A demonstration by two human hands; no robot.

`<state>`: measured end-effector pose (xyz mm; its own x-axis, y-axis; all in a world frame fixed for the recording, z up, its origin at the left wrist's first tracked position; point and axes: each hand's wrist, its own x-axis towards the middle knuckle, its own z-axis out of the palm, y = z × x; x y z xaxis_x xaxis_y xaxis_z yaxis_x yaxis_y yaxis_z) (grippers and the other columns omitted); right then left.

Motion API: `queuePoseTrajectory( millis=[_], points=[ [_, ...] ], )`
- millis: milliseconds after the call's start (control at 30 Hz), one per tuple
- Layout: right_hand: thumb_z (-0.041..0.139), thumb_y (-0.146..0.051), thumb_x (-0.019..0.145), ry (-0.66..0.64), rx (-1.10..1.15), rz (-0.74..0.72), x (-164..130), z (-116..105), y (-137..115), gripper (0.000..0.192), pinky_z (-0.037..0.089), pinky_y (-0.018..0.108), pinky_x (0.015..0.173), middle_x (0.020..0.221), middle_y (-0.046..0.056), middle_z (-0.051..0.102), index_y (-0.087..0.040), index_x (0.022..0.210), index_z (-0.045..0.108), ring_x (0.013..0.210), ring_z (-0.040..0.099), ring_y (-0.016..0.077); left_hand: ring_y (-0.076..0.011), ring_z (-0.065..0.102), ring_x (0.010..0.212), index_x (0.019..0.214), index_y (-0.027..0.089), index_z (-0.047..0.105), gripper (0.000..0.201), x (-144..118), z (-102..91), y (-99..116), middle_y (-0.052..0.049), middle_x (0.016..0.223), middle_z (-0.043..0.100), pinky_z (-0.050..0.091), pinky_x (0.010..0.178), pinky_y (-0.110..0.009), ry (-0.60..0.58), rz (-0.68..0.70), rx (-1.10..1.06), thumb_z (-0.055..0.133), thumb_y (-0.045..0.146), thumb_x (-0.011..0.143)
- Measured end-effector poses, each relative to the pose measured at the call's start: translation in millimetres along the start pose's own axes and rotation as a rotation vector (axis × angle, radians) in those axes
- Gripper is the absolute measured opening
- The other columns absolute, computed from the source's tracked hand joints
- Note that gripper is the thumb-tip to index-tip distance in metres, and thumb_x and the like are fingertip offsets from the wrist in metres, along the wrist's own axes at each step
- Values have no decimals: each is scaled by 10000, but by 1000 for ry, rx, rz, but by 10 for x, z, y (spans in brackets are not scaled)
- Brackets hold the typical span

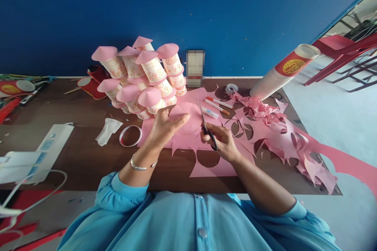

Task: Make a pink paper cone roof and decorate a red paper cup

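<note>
Pinched by its left side, a round pink paper disc (191, 119) is in my left hand (166, 123), thumb on top. My right hand (221, 139) grips black-handled scissors (212, 139), whose blades point up along the disc's right edge. Beneath both hands lie pink paper sheets (215, 166) with round holes cut in them. Just beyond the disc are a glue stick or tube with a clear body (209, 112) and two markers (217, 106) with orange and red ends. Behind my left hand stand several decorated paper-cup towers (153, 72) with pink cone roofs.
A tall stack of paper cups (282, 71) leans at the table's right back, beside heaped pink scraps (265, 110). Tape rolls (130, 136), a crumpled white tissue (108, 130) and a power strip (50, 151) with cables lie left. A red stool (335, 47) stands right.
</note>
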<state>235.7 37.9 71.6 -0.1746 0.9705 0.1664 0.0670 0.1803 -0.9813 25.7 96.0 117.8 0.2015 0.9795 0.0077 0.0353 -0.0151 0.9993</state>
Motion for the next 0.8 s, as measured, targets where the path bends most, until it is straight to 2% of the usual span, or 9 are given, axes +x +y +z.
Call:
queuePoseTrajectory(
  millis=[167,500,700,800],
  points=[
    [736,-649,995,-11,-4,-4,0,5,-2,513,363,266,577,679,-27,554,-203,773,617,611,436,107,-206,698,800,859,155,800,225,6,-11,-14,-51,839,790,592,746,-315,6,12,28,866,359,791],
    [700,-764,978,-21,16,24,-6,11,-19,601,382,263,552,671,-20,528,-210,770,597,599,430,113,-240,727,905,876,169,807,220,14,-25,-21,-60,908,806,619,830,-347,3,45,77,855,374,812],
    [746,-744,953,-16,33,37,-9,4,7,565,420,249,531,672,-9,584,-200,832,656,589,466,112,-261,742,933,856,178,773,233,33,-44,-30,-56,888,797,626,883,-371,-8,52,82,849,396,825],
    [774,-723,939,-10,52,46,-17,-4,38,541,440,248,529,671,-11,599,-184,928,724,583,488,113,-265,740,948,862,181,767,243,39,-65,-29,-55,901,795,623,893,-375,-26,59,101,840,412,840]
  ],
)
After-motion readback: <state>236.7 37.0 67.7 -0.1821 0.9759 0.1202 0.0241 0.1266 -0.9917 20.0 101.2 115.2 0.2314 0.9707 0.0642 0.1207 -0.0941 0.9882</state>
